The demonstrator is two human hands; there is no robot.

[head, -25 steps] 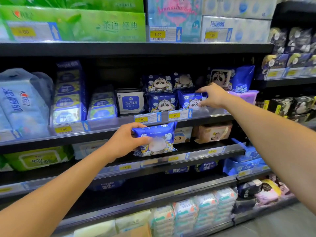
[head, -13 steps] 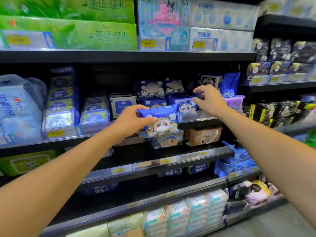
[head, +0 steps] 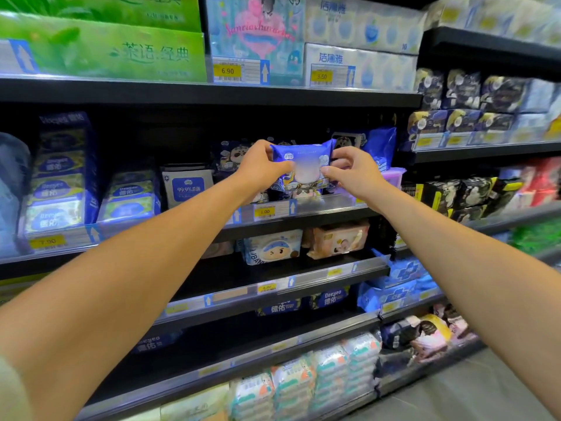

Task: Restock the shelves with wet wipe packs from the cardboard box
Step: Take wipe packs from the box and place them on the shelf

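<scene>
On pack (head: 305, 167): left grip (head: 261, 169), right grip (head: 353, 175)

Glossy blue plastic film wraps the wet wipe pack (head: 303, 165); the shelf (head: 212, 94) looks matt black.

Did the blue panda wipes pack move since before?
Yes, up. The wipes pack rose from below the 1.00 price tag to above it; left hand and right hand both hold it.

Open gap above stacked panda packs (head: 231, 155), beneath upper shelf (head: 212, 94)
</scene>
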